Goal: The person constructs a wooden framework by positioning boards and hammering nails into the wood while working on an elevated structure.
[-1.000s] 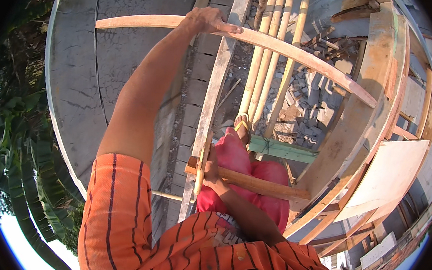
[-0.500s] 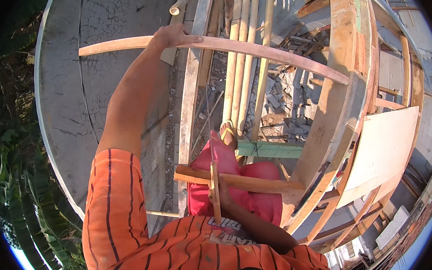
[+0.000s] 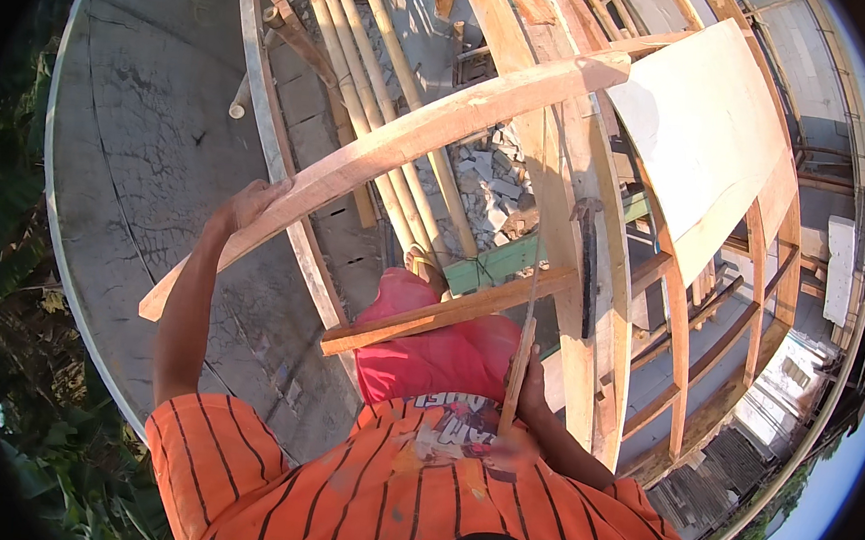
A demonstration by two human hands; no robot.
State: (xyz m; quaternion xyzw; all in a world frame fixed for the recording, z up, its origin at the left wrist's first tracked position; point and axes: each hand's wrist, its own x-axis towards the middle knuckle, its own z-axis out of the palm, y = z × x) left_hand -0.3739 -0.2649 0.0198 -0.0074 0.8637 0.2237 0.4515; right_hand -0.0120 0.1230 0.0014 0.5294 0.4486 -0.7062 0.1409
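My left hand (image 3: pixel 248 207) is closed around a long wooden beam (image 3: pixel 391 147), gripping it toward its near left end. The beam slants up to the right, and its far end overlaps the timber frame (image 3: pixel 570 380). My right hand (image 3: pixel 533 385) is closed on the wooden handle of what looks like a handsaw (image 3: pixel 519 371), seen nearly edge-on, its thin blade pointing away from me. Beside the saw, a shorter wooden piece (image 3: pixel 429 320) lies across above my lap, reaching the frame on the right. Part of my right hand's grip is hidden behind the handle.
A hammer (image 3: pixel 588 266) with a dark handle rests on the frame. Bamboo poles (image 3: pixel 363 115) and a narrow plank (image 3: pixel 272 123) run ahead, with broken rubble (image 3: pixel 489 179) beyond a green beam (image 3: pixel 498 263). A cracked concrete surface (image 3: pixel 149 170) lies left; a pale panel (image 3: pixel 709 119) covers framing at right.
The long beam has swung: its left end came nearer to me, its right end moved away. My left hand moved nearer and left. The view turned rightward; my right hand still holds the saw.
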